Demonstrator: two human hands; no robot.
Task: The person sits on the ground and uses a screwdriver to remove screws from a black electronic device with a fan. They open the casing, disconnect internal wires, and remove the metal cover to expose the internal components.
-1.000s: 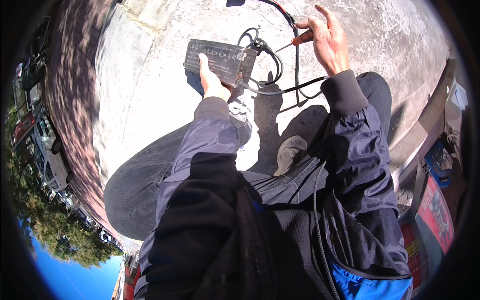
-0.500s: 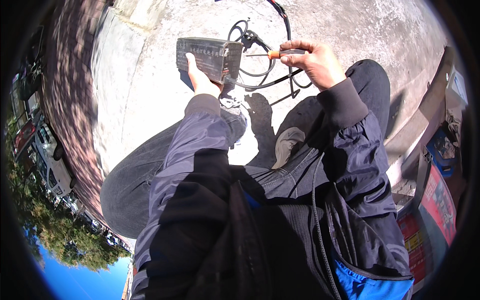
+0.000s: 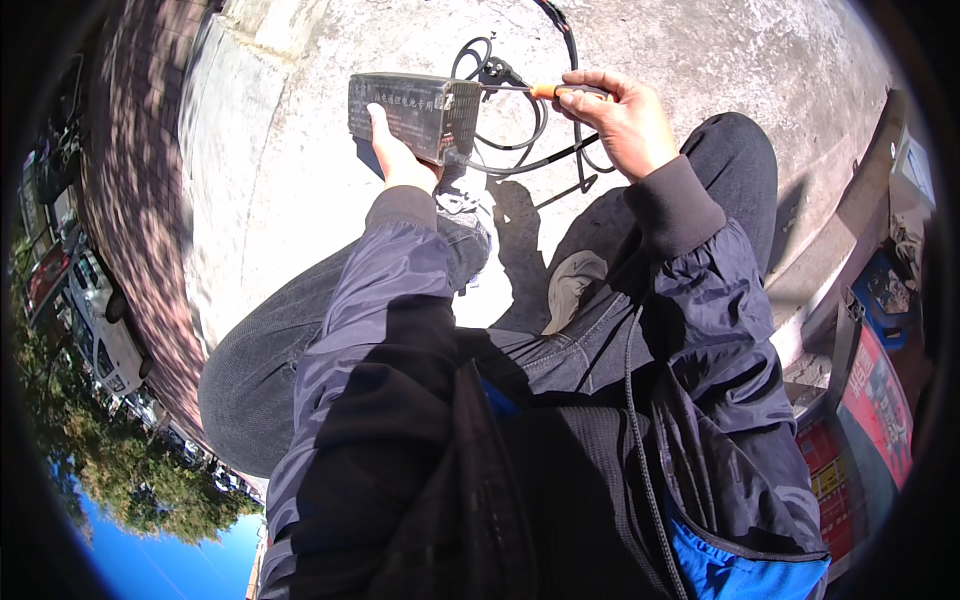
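Observation:
My left hand grips a dark, box-shaped battery charger from below and the near side, its thumb lying up the printed face. The fingers underneath are hidden. In my right hand is a screwdriver with an orange handle, pinched between thumb and fingers. Its thin shaft points left, and the tip is at the upper part of the charger's slotted right end. Whether it sits in a screw is too small to tell. A black cable runs from the charger's lower right corner.
Behind the charger, a power plug and looped cord lie on the pale concrete ground. My bent legs flank the work, with a light shoe between them. At the right are a blue container and a red printed box.
The screwdriver has risen and moved left, bringing its tip to the charger's end. My left hand and the charger have shifted slightly left and up.

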